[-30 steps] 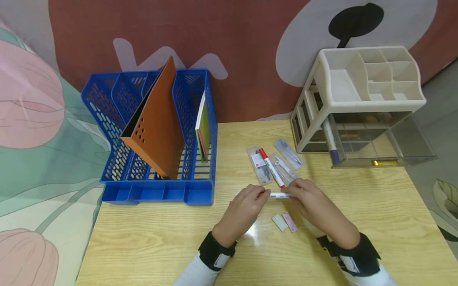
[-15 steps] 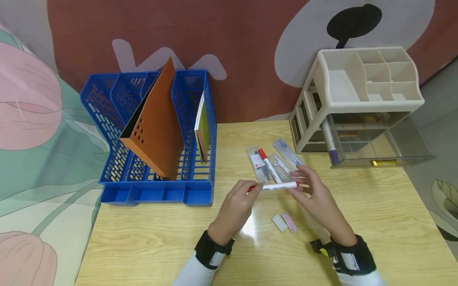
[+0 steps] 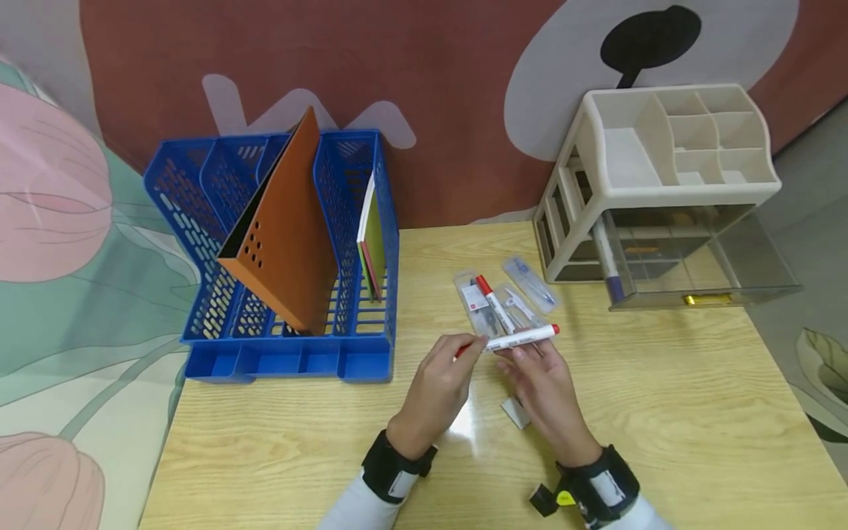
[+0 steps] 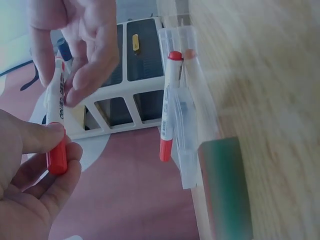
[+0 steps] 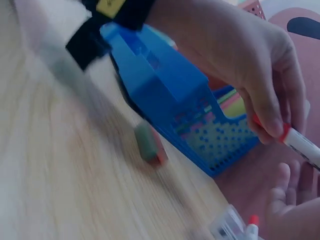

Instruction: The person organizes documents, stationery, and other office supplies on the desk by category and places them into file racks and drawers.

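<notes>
In the head view my left hand (image 3: pixel 433 390) pinches a white marker (image 3: pixel 526 338) by its red cap end, above the table. The left wrist view shows the thumb and fingers on the red cap (image 4: pixel 57 155). Close under the marker's other end is my right hand (image 3: pixel 546 401), its fingers loosely extended and not wrapped around it; whether they touch it I cannot tell. Beyond the hands, a second red-capped marker (image 3: pixel 493 302) lies among clear plastic cases (image 3: pixel 530 285). A pale eraser-like block (image 3: pixel 514 412) is partly covered by my right hand.
A blue file rack (image 3: pixel 358 361) holding an orange folder (image 3: pixel 291 235) and thin booklets (image 3: pixel 374 243) stands at left. A white organizer (image 3: pixel 689 195) stands at back right, its clear drawer (image 3: pixel 742 258) pulled out, with a purple-ended marker (image 3: pixel 607 258) at the drawer's side.
My right hand has let go of the marker's right end, drawn away, then turned and come in beneath it. The marker now tilts up to the right. The pink block has become hidden.
</notes>
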The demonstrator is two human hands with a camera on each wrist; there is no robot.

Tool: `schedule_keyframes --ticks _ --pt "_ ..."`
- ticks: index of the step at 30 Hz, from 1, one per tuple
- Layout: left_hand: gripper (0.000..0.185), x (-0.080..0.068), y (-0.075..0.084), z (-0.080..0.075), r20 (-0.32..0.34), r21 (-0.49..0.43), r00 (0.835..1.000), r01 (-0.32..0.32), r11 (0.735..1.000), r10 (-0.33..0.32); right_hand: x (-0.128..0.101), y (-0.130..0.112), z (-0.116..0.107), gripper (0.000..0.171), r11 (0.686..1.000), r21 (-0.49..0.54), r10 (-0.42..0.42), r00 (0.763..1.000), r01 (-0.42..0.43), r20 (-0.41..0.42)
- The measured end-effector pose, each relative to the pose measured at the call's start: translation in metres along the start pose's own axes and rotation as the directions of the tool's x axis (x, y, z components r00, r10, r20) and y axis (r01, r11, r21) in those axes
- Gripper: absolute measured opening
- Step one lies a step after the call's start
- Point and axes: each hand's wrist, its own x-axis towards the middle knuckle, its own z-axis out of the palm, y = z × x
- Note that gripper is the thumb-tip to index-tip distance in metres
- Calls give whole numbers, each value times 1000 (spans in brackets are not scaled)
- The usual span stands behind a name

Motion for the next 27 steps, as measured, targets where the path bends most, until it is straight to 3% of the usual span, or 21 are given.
schedule_keyframes --ticks 8,14,19,22,27 --pt "31 1 5 1 15 -11 1000 -9 1000 9 0 2 8 64 1000 -15 -23 1000 23 -20" --pt "46 1 3 -2 27 17 1000 -4 1000 4 -1 -4 8 61 991 13 -134 991 134 1" --pt "60 2 -4 -8 79 21 997 4 1000 -6 -3 -16 5 55 974 35 -224 974 223 17" --pt "63 1 -9 -12 113 40 994 11 999 -15 -6 -23 3 41 964 -13 -265 964 265 -2" --pt "65 -1 -17 -15 170 85 984 45 995 -59 -11 -34 -3 29 921 -80 -383 924 382 0"
